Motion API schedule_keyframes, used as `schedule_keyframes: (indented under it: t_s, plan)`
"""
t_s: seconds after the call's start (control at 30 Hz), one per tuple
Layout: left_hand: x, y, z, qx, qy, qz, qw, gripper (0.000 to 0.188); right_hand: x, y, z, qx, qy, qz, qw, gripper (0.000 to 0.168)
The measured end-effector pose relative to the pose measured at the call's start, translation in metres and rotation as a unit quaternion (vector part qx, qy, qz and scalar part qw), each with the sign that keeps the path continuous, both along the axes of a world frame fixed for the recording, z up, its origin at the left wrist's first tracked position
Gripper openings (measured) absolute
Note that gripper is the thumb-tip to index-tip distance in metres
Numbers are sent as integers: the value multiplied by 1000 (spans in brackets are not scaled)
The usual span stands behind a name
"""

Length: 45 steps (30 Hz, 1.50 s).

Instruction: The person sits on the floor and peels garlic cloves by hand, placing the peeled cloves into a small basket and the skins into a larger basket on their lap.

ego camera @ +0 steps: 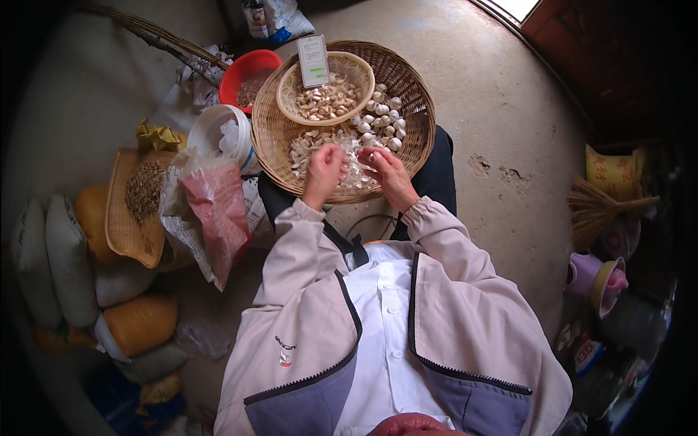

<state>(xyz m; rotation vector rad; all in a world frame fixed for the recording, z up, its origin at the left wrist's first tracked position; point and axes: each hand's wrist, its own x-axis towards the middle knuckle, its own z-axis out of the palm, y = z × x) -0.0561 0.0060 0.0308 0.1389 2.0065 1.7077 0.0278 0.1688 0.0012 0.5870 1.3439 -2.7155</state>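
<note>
A round wicker basket (420, 117) rests across the person's knees. In its back part a cream plastic colander (366, 98) holds garlic cloves (326, 103), and a smartphone (313, 61) with a lit screen leans on the colander's rim. Whole garlic bulbs (384, 121) lie at the basket's right side; loose papery skins (305, 152) cover its near part. Over the skins is my left hand (327, 166), blurred, its fingers curled; whether it holds anything is unclear. Close to its right, my right hand (386, 169) has bent fingers around a small whitish piece, perhaps a clove, mostly hidden.
Left of the basket stand a red plastic basin (229, 76), a white bucket (204, 128), a pink and white woven sack (218, 207) and a wicker scoop (117, 207) with dry bits. Filled sacks (65, 261) lie farther left. At the right are a straw broom (600, 210) and a purple plastic container (582, 275).
</note>
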Motion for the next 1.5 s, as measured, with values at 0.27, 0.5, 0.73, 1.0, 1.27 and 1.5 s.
schedule_keyframes:
  t_s: [0.27, 0.5, 0.73, 1.0, 1.27, 1.5]
  plan:
    - [47, 9, -17, 148, -48, 42, 987, 19, 4, -16, 7, 117, 87, 75, 987, 39]
    - [52, 10, -5, 80, 43, 86, 992, 17, 5, -13, 14, 137, 39, 69, 987, 32]
    - [46, -1, -20, 7, 104, 66, 992, 23, 6, -10, 13, 214, 50, 91, 971, 30]
    - [44, -4, -22, 108, -5, 89, 990, 27, 5, -8, 17, 12, 15, 64, 998, 25]
    - [29, -18, -35, -82, 156, 116, 978, 22, 0, -2, 10, -62, -39, 6, 997, 22]
    - [37, -6, -24, -62, 104, 66, 990, 31, -1, -8, 5, 132, -10, -11, 991, 26]
